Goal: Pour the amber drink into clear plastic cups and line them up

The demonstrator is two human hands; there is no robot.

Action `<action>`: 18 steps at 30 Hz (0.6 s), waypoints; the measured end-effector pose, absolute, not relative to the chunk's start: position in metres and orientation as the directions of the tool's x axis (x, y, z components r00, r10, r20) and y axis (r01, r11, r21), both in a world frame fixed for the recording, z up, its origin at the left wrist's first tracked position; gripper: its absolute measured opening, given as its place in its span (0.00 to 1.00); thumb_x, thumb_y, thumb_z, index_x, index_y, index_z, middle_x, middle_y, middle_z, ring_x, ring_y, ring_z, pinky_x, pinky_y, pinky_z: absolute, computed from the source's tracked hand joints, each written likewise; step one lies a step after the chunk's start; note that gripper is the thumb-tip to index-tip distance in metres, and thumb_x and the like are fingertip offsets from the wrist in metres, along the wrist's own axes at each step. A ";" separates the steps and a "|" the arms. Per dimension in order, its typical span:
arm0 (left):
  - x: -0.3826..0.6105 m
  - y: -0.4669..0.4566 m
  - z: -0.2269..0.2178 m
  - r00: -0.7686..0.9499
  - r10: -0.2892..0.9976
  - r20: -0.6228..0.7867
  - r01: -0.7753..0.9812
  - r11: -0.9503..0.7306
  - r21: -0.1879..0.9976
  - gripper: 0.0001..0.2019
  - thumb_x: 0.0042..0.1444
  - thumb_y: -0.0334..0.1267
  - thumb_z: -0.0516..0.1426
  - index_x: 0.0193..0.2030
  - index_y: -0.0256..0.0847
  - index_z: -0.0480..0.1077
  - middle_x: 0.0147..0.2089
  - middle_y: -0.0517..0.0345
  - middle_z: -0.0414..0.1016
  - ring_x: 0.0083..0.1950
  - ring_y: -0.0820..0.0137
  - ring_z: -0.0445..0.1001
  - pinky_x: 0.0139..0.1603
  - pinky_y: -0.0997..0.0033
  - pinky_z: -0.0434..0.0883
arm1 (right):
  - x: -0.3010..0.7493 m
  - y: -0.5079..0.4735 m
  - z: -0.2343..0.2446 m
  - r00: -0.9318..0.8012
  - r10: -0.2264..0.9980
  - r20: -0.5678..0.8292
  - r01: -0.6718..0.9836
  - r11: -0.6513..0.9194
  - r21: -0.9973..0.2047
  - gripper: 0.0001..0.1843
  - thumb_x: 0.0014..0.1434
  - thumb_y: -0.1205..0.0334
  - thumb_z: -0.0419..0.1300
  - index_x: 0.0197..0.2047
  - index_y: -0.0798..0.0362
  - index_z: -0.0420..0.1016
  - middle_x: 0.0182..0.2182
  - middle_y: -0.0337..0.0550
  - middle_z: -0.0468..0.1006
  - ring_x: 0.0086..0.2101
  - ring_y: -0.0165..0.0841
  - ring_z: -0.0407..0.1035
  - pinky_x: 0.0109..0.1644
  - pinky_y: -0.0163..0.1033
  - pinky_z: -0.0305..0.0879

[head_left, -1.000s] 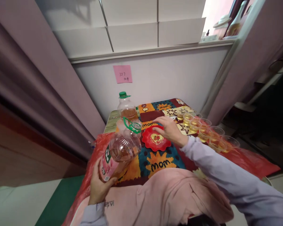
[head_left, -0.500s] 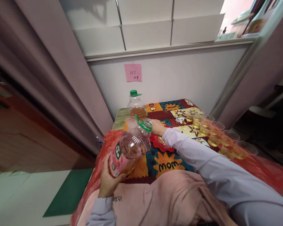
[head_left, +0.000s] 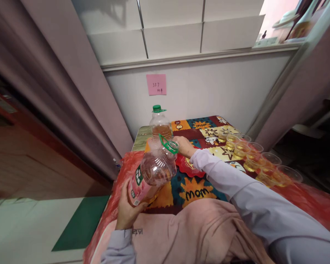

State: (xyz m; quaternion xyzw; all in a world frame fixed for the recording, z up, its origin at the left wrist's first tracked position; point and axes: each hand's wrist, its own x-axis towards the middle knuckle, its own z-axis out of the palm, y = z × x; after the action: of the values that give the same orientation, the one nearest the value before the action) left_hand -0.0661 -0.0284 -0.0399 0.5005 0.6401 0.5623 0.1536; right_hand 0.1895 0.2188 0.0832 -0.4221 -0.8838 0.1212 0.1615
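Note:
My left hand [head_left: 129, 211] is wrapped round the lower part of a large clear plastic bottle [head_left: 159, 168] with a pink label. The bottle leans to the right, its uncapped mouth circled by a green ring, with some amber liquid low inside. Just behind that mouth is my right hand [head_left: 183, 146], curled, its fingertips hidden by the bottle neck; what it grips I cannot make out. A faint clear rounded shape shows left of the neck. Beneath my right wrist lies a red scalloped tray [head_left: 191, 169]. A second bottle [head_left: 160, 123], green-capped and partly full, stands upright behind.
Several clear plastic cups [head_left: 242, 148] of yellow liquid stand along the table's right side. A patterned cloth [head_left: 196, 192] and red plastic sheeting [head_left: 126, 167] cover the table. A white wall with a pink note [head_left: 156, 84] rises behind; a curtain [head_left: 79, 91] hangs at left.
Both hands and the tilted bottle hold nearly the same pose. The whole view has shifted very slightly.

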 end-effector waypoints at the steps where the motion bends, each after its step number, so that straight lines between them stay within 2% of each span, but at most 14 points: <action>1: -0.065 -0.028 -0.040 -0.457 0.810 0.367 0.463 -0.136 0.876 0.57 0.34 0.55 0.77 0.72 0.40 0.65 0.72 0.36 0.72 0.75 0.36 0.70 0.75 0.36 0.65 | 0.190 0.220 0.082 -0.587 0.782 0.210 0.698 0.620 -0.358 0.09 0.69 0.66 0.64 0.43 0.55 0.88 0.47 0.55 0.88 0.46 0.44 0.82 0.47 0.39 0.70; 3: -0.065 -0.028 -0.039 -0.457 0.810 0.367 0.462 -0.136 0.876 0.57 0.33 0.56 0.77 0.72 0.41 0.66 0.71 0.37 0.73 0.74 0.36 0.70 0.75 0.35 0.65 | 0.191 0.222 0.081 -0.574 0.770 0.279 0.671 0.638 -0.378 0.07 0.67 0.69 0.66 0.40 0.55 0.87 0.43 0.54 0.88 0.42 0.41 0.81 0.45 0.38 0.68; 7: -0.066 -0.028 -0.037 -0.440 0.818 0.371 0.486 -0.130 0.864 0.56 0.34 0.54 0.77 0.72 0.42 0.66 0.70 0.38 0.74 0.73 0.37 0.72 0.74 0.35 0.67 | 0.198 0.224 0.089 -0.539 0.726 0.427 0.595 0.687 -0.418 0.06 0.67 0.70 0.66 0.40 0.54 0.85 0.40 0.48 0.86 0.41 0.36 0.78 0.48 0.37 0.68; 11: -0.066 -0.028 -0.038 -0.437 0.818 0.375 0.497 -0.128 0.858 0.56 0.34 0.53 0.77 0.72 0.42 0.66 0.70 0.39 0.74 0.72 0.37 0.72 0.73 0.37 0.69 | 0.224 0.223 0.103 -0.456 0.671 0.585 0.530 0.733 -0.427 0.07 0.71 0.66 0.64 0.41 0.52 0.84 0.41 0.47 0.85 0.44 0.37 0.77 0.52 0.40 0.69; 14: -0.067 -0.028 -0.042 -0.435 0.822 0.367 0.480 -0.133 0.867 0.56 0.36 0.53 0.77 0.73 0.42 0.65 0.71 0.39 0.73 0.73 0.38 0.71 0.74 0.37 0.68 | 0.258 0.218 0.097 -0.379 0.605 0.700 0.483 0.774 -0.408 0.05 0.70 0.66 0.65 0.41 0.50 0.83 0.40 0.46 0.85 0.41 0.38 0.77 0.49 0.40 0.69; 16: -0.069 -0.028 -0.046 -0.432 0.822 0.370 0.483 -0.136 0.865 0.56 0.37 0.53 0.76 0.74 0.41 0.64 0.73 0.38 0.71 0.75 0.38 0.69 0.76 0.36 0.65 | 0.282 0.211 0.079 -0.380 0.637 0.671 0.517 0.748 -0.417 0.05 0.70 0.64 0.65 0.40 0.50 0.82 0.38 0.46 0.84 0.38 0.38 0.77 0.45 0.40 0.69; 18: -0.071 -0.028 -0.048 -0.426 0.822 0.377 0.500 -0.133 0.856 0.55 0.38 0.52 0.76 0.74 0.41 0.63 0.74 0.36 0.70 0.76 0.38 0.68 0.77 0.36 0.63 | 0.299 0.202 0.055 -0.408 0.703 0.582 0.575 0.693 -0.434 0.05 0.70 0.64 0.65 0.39 0.50 0.82 0.39 0.47 0.85 0.37 0.38 0.77 0.43 0.40 0.68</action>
State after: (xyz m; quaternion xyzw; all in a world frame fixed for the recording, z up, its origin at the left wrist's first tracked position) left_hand -0.0708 -0.0276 -0.0484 0.5151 0.6417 0.5490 0.1468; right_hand 0.2995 0.2018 0.0550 -0.3829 -0.8349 0.0826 0.3867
